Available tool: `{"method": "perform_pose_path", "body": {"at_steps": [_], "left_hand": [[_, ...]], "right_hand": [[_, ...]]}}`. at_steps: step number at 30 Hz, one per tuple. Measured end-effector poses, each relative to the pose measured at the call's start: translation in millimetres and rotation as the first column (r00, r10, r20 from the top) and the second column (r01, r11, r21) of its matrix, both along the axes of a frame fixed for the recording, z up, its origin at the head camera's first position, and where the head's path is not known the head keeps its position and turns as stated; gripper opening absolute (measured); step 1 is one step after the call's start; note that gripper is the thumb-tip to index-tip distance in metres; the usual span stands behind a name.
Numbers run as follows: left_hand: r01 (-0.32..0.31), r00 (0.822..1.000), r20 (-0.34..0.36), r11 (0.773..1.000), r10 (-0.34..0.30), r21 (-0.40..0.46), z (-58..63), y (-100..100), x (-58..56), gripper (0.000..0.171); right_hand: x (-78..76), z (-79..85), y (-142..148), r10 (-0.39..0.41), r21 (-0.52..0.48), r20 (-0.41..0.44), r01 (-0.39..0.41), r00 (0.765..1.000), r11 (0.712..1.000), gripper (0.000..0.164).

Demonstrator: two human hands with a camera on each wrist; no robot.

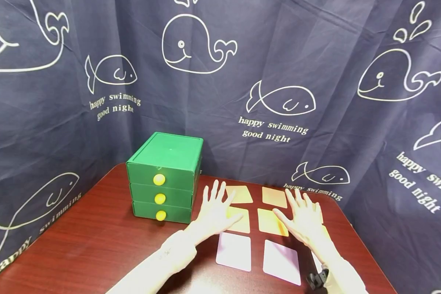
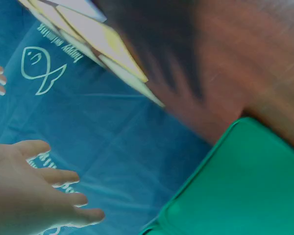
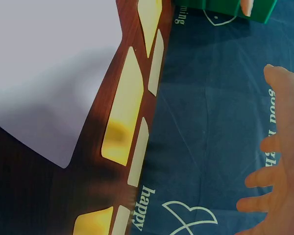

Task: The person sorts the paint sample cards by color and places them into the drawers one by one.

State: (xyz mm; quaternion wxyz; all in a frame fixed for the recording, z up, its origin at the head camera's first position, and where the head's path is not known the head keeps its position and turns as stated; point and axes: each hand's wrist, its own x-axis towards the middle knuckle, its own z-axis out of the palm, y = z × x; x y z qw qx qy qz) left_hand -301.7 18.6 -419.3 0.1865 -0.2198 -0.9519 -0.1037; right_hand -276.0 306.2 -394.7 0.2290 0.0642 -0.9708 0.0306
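Observation:
Both hands hover over the table with fingers spread, holding nothing. My left hand (image 1: 214,213) is above the left column of square cards, partly covering a pale orange card (image 1: 243,194) and a yellow card (image 1: 244,223). Over the right side of the cards is my right hand (image 1: 304,218), its thumb near another yellow card (image 1: 269,223). Two lilac cards (image 1: 234,252) lie closest to me. A right-hand column of cards is mostly hidden beneath the right hand and forearm. In the wrist views, the left hand (image 2: 29,188) and right hand (image 3: 286,166) both appear raised off the table.
A green drawer box (image 1: 165,151) with three drawers and yellow knobs (image 1: 159,199) stands at the back left of the reddish-brown table (image 1: 81,249). A dark blue curtain (image 1: 213,102) with whale and fish drawings hangs around the table. The right wrist carries a black device (image 1: 317,279).

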Motion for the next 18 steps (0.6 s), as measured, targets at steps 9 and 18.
{"method": "perform_pose_path", "body": {"at_steps": [9, 18], "left_hand": [[0.006, 0.981, -0.192, 1.0, -0.01, -0.022, 60.4, -9, 5.9, 0.072], [-0.042, 0.968, -0.242, 0.992, 0.07, 0.118, 122.0, -60, -2.1, 0.07]], "right_hand": [[0.9, 2.5, -9, 0.027, -0.014, -0.011, -0.027, 1.0, 1.0, 0.081], [-1.9, 9.4, -21, 0.082, -0.071, 0.004, -0.081, 0.997, 0.994, 0.08]]}}
